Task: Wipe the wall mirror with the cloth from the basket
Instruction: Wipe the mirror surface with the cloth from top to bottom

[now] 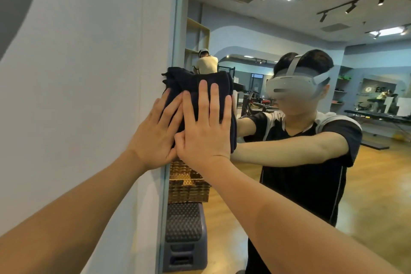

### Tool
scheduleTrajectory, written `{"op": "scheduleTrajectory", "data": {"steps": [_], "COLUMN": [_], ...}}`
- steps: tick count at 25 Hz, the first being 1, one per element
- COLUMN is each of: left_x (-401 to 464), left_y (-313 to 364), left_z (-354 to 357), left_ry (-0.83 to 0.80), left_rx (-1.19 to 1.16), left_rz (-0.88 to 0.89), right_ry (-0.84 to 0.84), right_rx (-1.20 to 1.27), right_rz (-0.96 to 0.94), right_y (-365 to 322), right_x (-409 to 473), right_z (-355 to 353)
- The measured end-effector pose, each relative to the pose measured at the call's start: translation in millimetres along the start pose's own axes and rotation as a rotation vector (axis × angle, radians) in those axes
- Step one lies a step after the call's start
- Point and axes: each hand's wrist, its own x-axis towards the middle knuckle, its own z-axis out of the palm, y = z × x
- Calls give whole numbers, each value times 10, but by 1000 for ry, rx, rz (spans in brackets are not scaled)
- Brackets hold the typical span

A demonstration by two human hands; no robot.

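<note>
Two outstretched arms, left hand (153, 131) and right hand (205, 127) side by side, fingers (214, 104) straight, flat on cloth (198, 80) against mirror (289, 29).

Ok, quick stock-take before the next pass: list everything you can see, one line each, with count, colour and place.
cloth: one, dark navy, bunched, pressed flat against the mirror at its left edge
mirror: one, pale-framed, on the wall, filling the right of view
wall: one, white, left of the mirror
basket: one, golden woven, seen in the mirror below the hands
step block: one, grey with studded dark top, under the basket
left hand: one, fingers straight, pressing the cloth
right hand: one, fingers straight, flat on the cloth
</note>
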Motion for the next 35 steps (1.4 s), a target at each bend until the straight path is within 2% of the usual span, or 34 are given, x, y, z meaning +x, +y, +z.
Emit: {"op": "scheduleTrajectory", "data": {"steps": [7,17,24,28,31,35], "left_x": [-147,-892,-845,-754,-639,-461], "left_y": [146,552,774,1099,1444,1917], "left_z": [65,368,354,263,188,169], "left_ry": [20,-139,-126,-154,-114,-196], "left_rx": [11,-33,-26,-93,-126,-164], "left_rz": [-31,-70,-73,-149,-96,-130], "right_ry": [-14,-88,-51,-37,-28,-23], "right_rx": [42,53,5,12,-1,-33], "right_rz": [-44,-140,-183,-187,-182,-182], "right_y": [2,-103,-7,221,534,1029], "right_x": [-169,-1008,-1112,-1209,-1363,-1580], "right_z": [16,211,295,200,51,-200]}}
